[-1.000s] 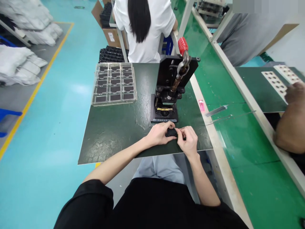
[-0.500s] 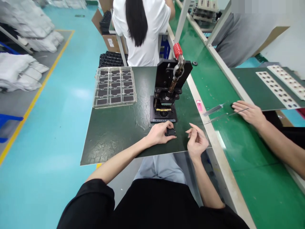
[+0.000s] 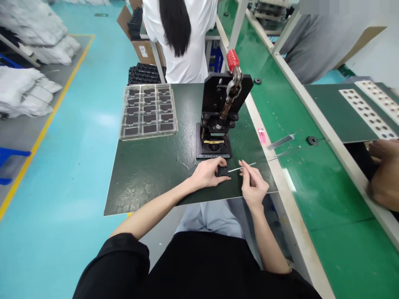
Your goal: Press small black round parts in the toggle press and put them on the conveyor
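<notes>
My left hand (image 3: 207, 175) is closed over a small black part (image 3: 223, 170), pinning it to the dark green mat (image 3: 149, 178). My right hand (image 3: 254, 185) pinches a thin metal pick (image 3: 242, 167), whose tip reaches the black part. Just beyond my hands stands a black hand press (image 3: 218, 124) with a red-gripped lever (image 3: 232, 60). A clear plastic tray (image 3: 148, 111) of dark square pieces lies on the mat to the left of the press.
Right of the mat runs a green workbench (image 3: 311, 187) holding thin metal tools (image 3: 280, 142), a pink item (image 3: 262, 136) and a black ring (image 3: 312, 140). A co-worker's hand (image 3: 385, 174) is at far right. Another person (image 3: 183, 45) sits ahead, beside stacked black trays (image 3: 145, 74).
My right hand, open and empty half a second ago, now pinches the metal pick against the black part. The co-worker's hand has withdrawn right, and a black ring lies on the bench.
</notes>
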The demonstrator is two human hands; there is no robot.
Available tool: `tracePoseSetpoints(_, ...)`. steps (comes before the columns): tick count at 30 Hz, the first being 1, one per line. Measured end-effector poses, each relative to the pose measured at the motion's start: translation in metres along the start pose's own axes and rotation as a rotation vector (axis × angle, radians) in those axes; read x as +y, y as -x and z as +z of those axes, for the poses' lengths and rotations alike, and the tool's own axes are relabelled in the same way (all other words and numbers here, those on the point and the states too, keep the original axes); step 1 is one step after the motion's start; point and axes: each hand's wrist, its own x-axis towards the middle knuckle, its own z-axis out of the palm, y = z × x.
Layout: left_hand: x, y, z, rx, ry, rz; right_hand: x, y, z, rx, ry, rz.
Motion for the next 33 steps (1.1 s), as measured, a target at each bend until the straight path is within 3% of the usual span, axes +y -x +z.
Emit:
tracePoseSetpoints(5, 0.0, 0.0, -0.002, -0.015, -0.008, 0.024, -0.002, 0.003, 0.003, 0.057, -0.06, 0.13)
tracePoseSetpoints(14, -0.001, 0.0, -0.001, -0.017, -0.013, 0.03, -0.007, 0.007, 0.011, 0.163, -0.16, 0.154)
tracePoseSetpoints(33, 0.0, 0.0, -0.001, -0.014, -0.016, 0.032, 0.0, 0.01, 0.009, 0.113, -0.08, 0.146)
